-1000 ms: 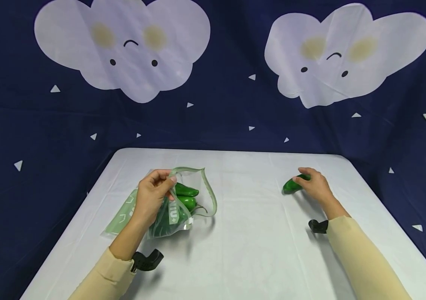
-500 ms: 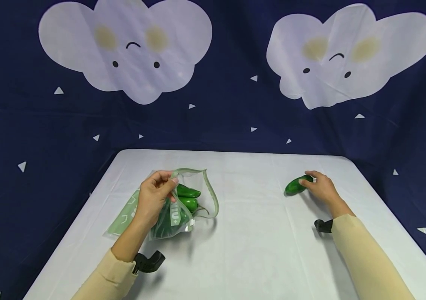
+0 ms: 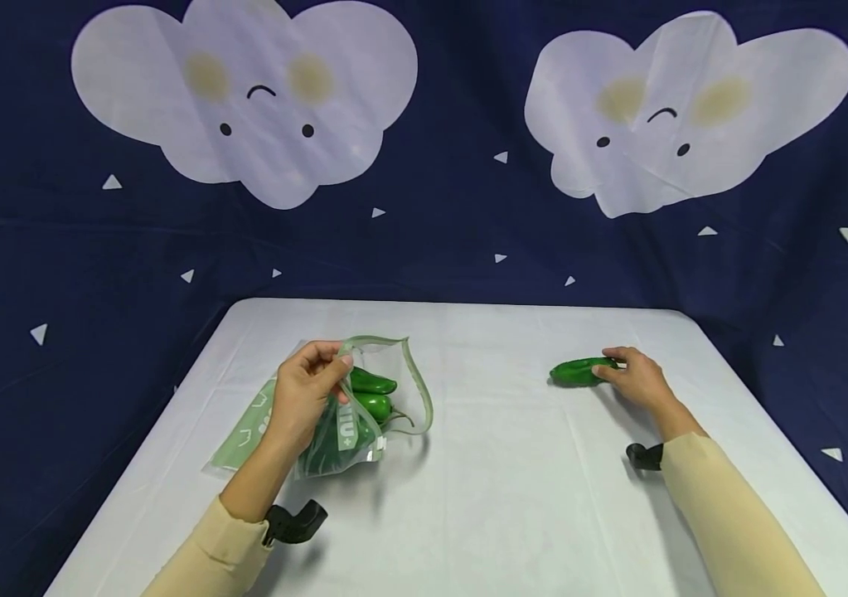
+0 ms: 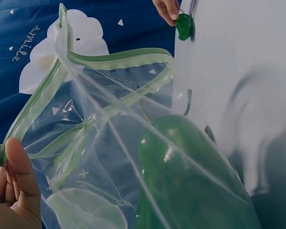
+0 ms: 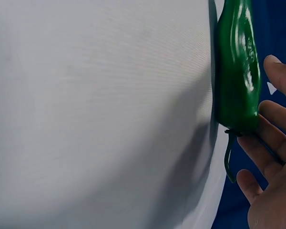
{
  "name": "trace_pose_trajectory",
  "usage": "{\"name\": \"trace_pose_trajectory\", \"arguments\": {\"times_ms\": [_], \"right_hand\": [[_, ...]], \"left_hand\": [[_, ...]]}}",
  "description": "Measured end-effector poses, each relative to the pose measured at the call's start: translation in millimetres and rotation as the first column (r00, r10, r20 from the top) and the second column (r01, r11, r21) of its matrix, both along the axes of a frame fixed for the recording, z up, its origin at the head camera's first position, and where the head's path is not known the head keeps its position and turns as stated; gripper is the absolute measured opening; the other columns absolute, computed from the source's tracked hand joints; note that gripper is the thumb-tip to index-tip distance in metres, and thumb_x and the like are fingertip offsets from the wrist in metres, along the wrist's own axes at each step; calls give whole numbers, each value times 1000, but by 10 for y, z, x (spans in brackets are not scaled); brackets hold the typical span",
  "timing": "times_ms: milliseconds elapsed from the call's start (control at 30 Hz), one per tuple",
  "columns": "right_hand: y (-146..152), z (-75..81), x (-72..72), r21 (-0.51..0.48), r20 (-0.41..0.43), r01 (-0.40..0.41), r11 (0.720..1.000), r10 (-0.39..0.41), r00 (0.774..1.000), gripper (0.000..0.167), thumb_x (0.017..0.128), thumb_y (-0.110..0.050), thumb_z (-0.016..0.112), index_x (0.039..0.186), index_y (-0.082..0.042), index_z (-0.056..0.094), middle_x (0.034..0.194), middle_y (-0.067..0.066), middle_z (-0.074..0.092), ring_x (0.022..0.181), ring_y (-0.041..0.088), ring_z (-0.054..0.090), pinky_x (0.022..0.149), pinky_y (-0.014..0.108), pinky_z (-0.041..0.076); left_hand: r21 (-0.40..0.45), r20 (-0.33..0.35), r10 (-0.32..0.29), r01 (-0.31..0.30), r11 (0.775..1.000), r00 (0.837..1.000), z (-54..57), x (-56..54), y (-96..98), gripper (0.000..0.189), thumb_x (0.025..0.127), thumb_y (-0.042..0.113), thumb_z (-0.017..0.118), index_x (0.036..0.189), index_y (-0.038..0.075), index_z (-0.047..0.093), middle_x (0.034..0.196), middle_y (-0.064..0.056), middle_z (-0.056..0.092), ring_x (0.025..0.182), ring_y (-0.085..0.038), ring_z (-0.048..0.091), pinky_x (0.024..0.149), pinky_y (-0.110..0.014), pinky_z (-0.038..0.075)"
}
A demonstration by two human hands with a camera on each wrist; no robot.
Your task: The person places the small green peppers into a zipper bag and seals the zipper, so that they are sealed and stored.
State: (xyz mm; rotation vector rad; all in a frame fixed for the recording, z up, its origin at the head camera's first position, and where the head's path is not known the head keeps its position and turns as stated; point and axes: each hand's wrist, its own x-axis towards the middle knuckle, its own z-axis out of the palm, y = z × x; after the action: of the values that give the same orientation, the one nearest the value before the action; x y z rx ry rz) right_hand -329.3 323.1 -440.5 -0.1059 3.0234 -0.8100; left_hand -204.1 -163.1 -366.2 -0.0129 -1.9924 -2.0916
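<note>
My left hand pinches the green-edged rim of a clear zip bag between thumb and fingers. The bag's mouth gapes to the right, and green peppers lie inside, partly hidden by the printed film. In the left wrist view, the bag shows a large pepper through its side. On the right of the table lies another green pepper. My right hand touches its stem end; in the right wrist view, the fingers extend against that pepper and the thumb stands apart from it.
A flat green printed bag piece spreads on the table left of my left hand. The white table reaches back to a dark blue cloth backdrop with clouds and triangles. Black wrist mounts sit below both hands.
The pepper at my right hand has turned from slanting to nearly level, its tip pointing left, and more of it shows. My left hand and the bag hold still.
</note>
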Motion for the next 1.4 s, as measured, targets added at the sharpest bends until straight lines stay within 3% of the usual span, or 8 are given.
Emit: {"name": "trace_pose_trajectory", "arguments": {"times_ms": [267,467,733,900,1167,1400], "right_hand": [[18,-73,20,1,9,-7,1000,7,1000,61,92,-41,58,133,1,47,133,32,46,125,50,38,104,67,26],[42,-80,74,35,-37,-10,999,11,999,55,90,-37,62,128,2,52,124,30,56,115,48,49,93,59,28],[72,-130,143,30,48,12,999,-13,999,59,90,-43,60,132,-3,49,127,28,54,118,47,46,99,63,32],[118,-174,191,26,61,22,999,-23,998,60,89,-43,62,133,-4,49,117,24,57,102,35,53,81,48,47],[149,-247,243,3,44,17,1000,-17,999,62,87,-42,65,131,-2,51,111,20,59,94,27,54,74,35,46],[131,-213,347,-25,6,36,999,-36,999,59,87,-41,65,130,-3,52,107,19,61,89,24,55,67,24,42]], "left_hand": [[13,0,3,-3,1000,1000,17,4,2,21,88,2,63,106,-5,58,78,3,56,54,-7,49,42,-17,50],[13,5,1,-1,1000,1000,20,7,15,21,88,2,63,107,-6,58,78,3,56,54,-7,50,42,-18,50],[3,13,-4,4,1000,1000,21,-7,33,23,88,2,63,108,-6,58,78,3,56,55,-7,50,43,-18,50],[3,16,-6,6,1000,1000,20,-15,39,23,88,2,63,108,-6,58,79,3,55,54,-7,50,43,-18,50],[10,17,-2,2,1000,1000,8,-23,42,21,88,1,63,107,-6,58,77,4,55,53,-6,49,42,-17,50],[5,15,-10,10,1000,1000,8,-17,45,22,88,1,62,108,-5,57,78,3,55,54,-6,49,43,-17,50]]}}
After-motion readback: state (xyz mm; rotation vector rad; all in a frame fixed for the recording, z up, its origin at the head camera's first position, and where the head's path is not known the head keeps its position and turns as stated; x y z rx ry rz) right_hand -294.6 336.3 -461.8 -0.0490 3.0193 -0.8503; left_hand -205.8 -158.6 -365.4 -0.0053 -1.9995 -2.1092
